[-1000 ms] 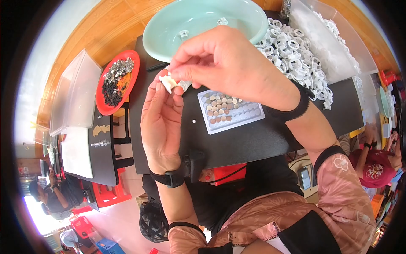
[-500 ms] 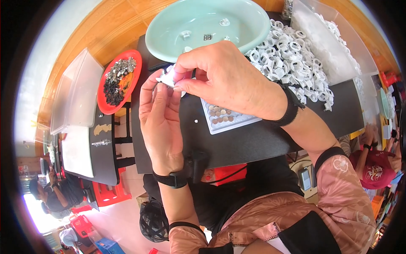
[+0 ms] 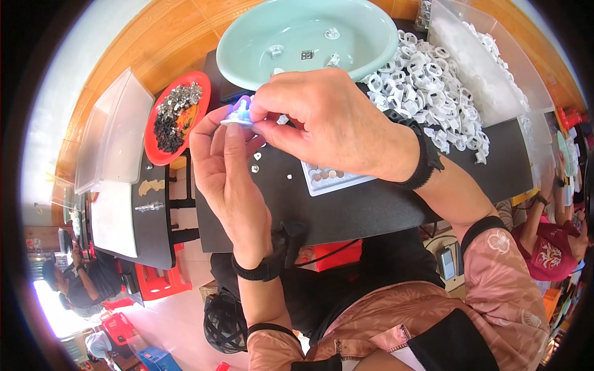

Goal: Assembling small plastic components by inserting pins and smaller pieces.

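Observation:
Above the dark table (image 3: 278, 216), a small white plastic piece (image 3: 240, 116) glows blue-violet between my hands. The thumb and fingers of my left hand (image 3: 232, 179) pinch its base from the left and below. From the right, my right hand (image 3: 340, 120) grips the same piece with thumb and forefinger, its other fingers curled in. My fingers cover part of it. Partly under my right hand lies a white tray (image 3: 343, 185) with small round metal discs, resembling button cells. A few tiny bits (image 3: 255, 167) are on the tabletop beside my left hand.
A pale green basin (image 3: 247, 43) with a few small pieces stands at the far side. Right of it spreads a heap of white plastic rings (image 3: 427, 93) by a clear bin (image 3: 513, 80). A red plate (image 3: 205, 102) of small parts sits left, near another clear box (image 3: 111, 136).
My left hand has shifted a little left and its fingers have opened out somewhat around the piece. The piece's glow has turned from white to blue-violet. Tiny bits on the table have come into view.

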Motion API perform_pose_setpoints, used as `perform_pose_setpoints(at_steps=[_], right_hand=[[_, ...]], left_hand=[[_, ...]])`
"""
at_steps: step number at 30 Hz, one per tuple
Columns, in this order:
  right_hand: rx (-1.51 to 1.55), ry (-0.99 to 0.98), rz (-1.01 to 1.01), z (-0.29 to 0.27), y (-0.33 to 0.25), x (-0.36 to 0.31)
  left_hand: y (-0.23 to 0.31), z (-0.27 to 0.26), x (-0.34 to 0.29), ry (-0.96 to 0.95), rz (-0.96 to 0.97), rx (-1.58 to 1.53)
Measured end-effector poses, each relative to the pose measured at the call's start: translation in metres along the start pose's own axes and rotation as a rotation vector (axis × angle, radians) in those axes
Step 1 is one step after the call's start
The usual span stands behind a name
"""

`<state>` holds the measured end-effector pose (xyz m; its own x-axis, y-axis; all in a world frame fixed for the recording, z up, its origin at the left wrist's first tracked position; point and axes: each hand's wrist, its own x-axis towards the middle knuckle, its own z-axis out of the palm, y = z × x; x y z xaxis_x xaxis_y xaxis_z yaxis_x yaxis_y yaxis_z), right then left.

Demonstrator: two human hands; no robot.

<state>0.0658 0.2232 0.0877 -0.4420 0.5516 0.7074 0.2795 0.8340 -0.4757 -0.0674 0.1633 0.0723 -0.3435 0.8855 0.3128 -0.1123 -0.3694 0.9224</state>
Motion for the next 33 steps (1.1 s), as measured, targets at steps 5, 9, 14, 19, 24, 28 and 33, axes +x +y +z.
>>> perform_pose_setpoints(at_steps=[5,9,14,19,24,28,33], right_hand=[[0.034,0.015,-0.071,0.001,-0.001,-0.001],[0.014,0.017,-0.055,0.000,0.000,-0.001],[0.004,-0.014,-0.034,0.000,0.000,-0.001],[-0.003,-0.011,-0.038,0.002,0.000,-0.002],[0.001,-0.008,-0.027,0.000,-0.001,-0.002],[0.101,-0.041,0.151,-0.006,0.001,-0.001],[0.266,-0.124,0.342,-0.014,0.005,0.005]], left_hand=[[0.000,0.001,-0.001,0.020,0.047,0.072],[-0.002,0.000,0.000,-0.004,0.052,0.075],[-0.002,0.001,0.000,-0.008,0.055,0.071],[-0.001,-0.004,0.001,-0.029,0.035,0.112],[-0.004,-0.005,0.002,-0.046,0.033,0.094],[-0.007,-0.004,0.002,-0.077,-0.016,0.007],[-0.005,-0.004,0.003,-0.095,-0.078,-0.024]])
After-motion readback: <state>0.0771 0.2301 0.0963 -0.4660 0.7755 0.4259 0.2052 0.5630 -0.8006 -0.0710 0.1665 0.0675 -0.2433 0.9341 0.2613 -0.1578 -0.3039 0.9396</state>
